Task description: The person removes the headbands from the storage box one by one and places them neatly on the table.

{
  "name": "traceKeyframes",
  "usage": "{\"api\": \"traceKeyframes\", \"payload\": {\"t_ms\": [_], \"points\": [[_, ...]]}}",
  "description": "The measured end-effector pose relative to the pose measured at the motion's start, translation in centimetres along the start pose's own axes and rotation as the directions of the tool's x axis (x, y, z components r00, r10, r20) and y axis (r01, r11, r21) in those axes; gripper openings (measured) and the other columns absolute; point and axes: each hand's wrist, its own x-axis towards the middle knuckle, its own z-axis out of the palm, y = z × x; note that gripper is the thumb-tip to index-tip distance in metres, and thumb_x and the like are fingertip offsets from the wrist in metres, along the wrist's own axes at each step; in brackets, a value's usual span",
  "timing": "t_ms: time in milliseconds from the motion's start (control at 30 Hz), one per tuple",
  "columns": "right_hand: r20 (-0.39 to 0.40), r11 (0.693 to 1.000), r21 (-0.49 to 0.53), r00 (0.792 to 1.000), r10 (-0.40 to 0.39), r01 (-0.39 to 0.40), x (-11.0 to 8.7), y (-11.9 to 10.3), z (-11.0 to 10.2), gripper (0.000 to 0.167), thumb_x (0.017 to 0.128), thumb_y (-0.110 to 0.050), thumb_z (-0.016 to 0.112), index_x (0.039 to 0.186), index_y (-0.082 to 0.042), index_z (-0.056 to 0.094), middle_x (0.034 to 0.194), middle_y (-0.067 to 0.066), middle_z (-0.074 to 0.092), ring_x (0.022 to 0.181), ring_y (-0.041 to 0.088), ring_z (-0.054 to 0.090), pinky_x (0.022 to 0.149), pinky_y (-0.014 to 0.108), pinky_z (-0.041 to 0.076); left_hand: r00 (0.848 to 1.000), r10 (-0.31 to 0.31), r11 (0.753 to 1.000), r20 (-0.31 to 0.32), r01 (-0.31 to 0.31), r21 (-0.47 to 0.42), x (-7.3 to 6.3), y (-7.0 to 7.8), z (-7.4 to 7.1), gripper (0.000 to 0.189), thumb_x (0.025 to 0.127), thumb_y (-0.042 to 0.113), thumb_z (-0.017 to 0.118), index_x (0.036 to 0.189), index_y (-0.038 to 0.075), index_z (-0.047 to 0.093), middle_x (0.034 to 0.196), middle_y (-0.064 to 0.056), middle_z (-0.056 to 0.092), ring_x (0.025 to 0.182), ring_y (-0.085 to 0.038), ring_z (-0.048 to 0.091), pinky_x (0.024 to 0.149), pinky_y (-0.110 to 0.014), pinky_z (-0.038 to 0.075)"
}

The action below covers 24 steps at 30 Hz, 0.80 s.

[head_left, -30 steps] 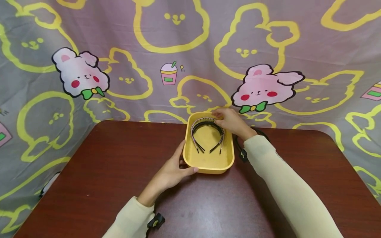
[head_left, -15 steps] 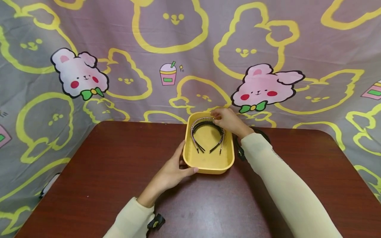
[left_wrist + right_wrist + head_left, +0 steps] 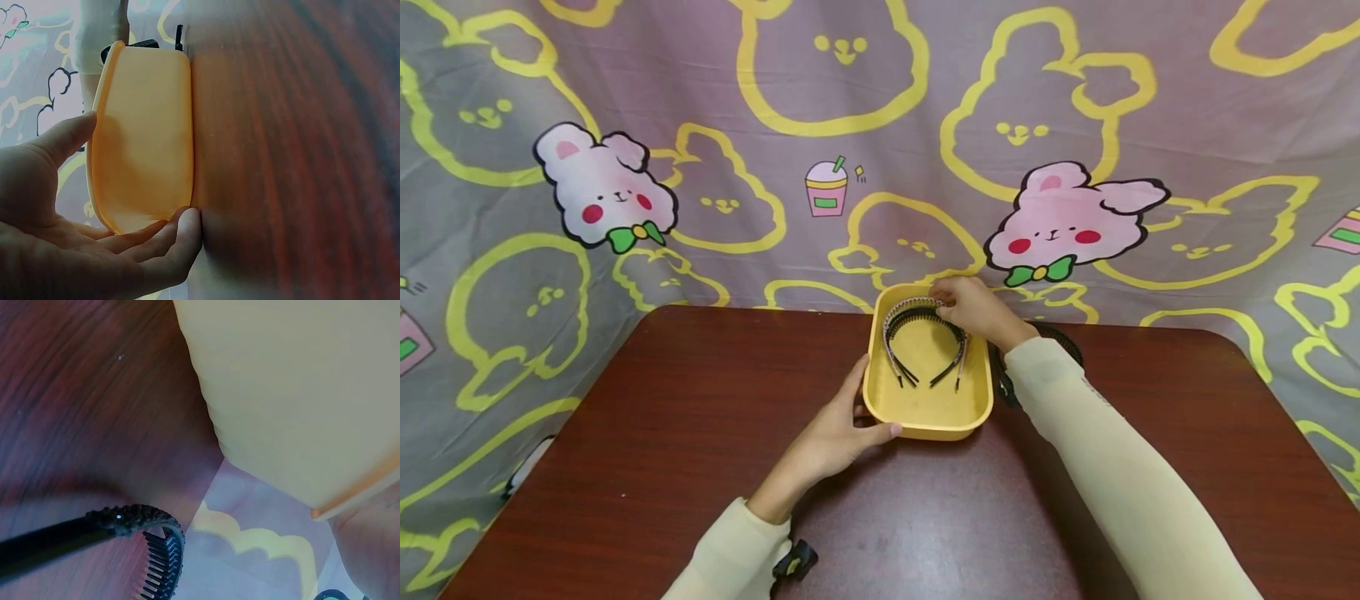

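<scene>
1. Rabbit-patterned cloth [image 3: 700,71] fills the top, behind the dark worktop [image 3: 700,375].
2. Your yellow container [image 3: 938,414] sits at centre, holding a nested beaded headband [image 3: 890,327] and black toothed headband [image 3: 916,314].
3. A loose black headband [image 3: 140,515] lies right of it.
4. Your left grip [image 3: 831,435] clasps the container's lower-left corner.
5. Your right grip [image 3: 976,308] bends over the upper-right rim; whether it pinches a headband, you cannot tell.

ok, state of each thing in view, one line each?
Yellow tray, upright on the table, open-topped
Beaded headband, in the tray, ends toward the near side
Black headband, in the tray, nested within the beaded curve
Loose headband, outside the tray, on the table
Left hand, gripping the tray's near left corner
Right hand, at the beaded headband, grip unclear
Cloth, hanging
</scene>
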Motion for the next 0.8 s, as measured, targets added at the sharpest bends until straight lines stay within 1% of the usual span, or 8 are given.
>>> {"api": "traceKeyframes", "payload": {"t_ms": [100, 467, 633, 800], "points": [[-0.002, 1.0, -0.01, 1.0, -0.007, 0.007, 0.05, -0.09, 0.07, 0.029, 0.097, 0.0, 0.068, 0.126, 0.005, 0.071, 0.126, 0.024, 0.072, 0.117, 0.039, 0.069, 0.102, 0.051, 0.055, 1.0, 0.001, 1.0, 0.001, -0.001, 0.004, -0.02, -0.03, -0.01, 0.108, 0.09, 0.019, 0.084, 0.17, 0.027, 0.011, 0.146, -0.022, 0.06, 0.126, -0.033, 0.067, 0.084, -0.03, 0.058], [-0.024, 1.0, 0.011, 0.999, -0.022, 0.022, 0.05, 0.29, 0.53, 0.027, 0.096, 0.002, 0.068, 0.123, 0.004, 0.072, 0.125, 0.023, 0.072, 0.114, 0.038, 0.07, 0.099, 0.05, 0.057, 1.0, 0.008, 1.0, -0.003, -0.008, 0.005, 0.11, -0.21, -0.01, 0.107, 0.09, 0.019, 0.084, 0.17, 0.027, 0.012, 0.145, -0.021, 0.061, 0.124, -0.031, 0.068, 0.083, -0.029, 0.057], [-0.036, 0.999, -0.03, 0.999, -0.034, 0.033, -0.02, 0.46, 0.76, 0.027, 0.095, 0.004, 0.068, 0.122, 0.003, 0.073, 0.123, 0.022, 0.073, 0.113, 0.037, 0.07, 0.097, 0.05, 0.057, 1.0, 0.002, 1.0, -0.003, -0.002, 0.015, 0.12, -0.2, -0.02, 0.108, 0.091, 0.02, 0.084, 0.17, 0.028, 0.011, 0.143, -0.02, 0.062, 0.123, -0.029, 0.068, 0.082, -0.029, 0.058], [-0.045, 0.996, -0.088, 0.999, -0.029, 0.025, -0.05, 0.53, 0.99, 0.027, 0.095, 0.004, 0.068, 0.122, 0.003, 0.073, 0.121, 0.021, 0.073, 0.111, 0.037, 0.069, 0.095, 0.05, 0.056, 1.0, -0.001, 1.0, -0.003, 0.001, 0.022, 0.14, -0.15, -0.01, 0.108, 0.091, 0.022, 0.084, 0.17, 0.03, 0.011, 0.143, -0.019, 0.063, 0.123, -0.028, 0.068, 0.083, -0.031, 0.058]]}}
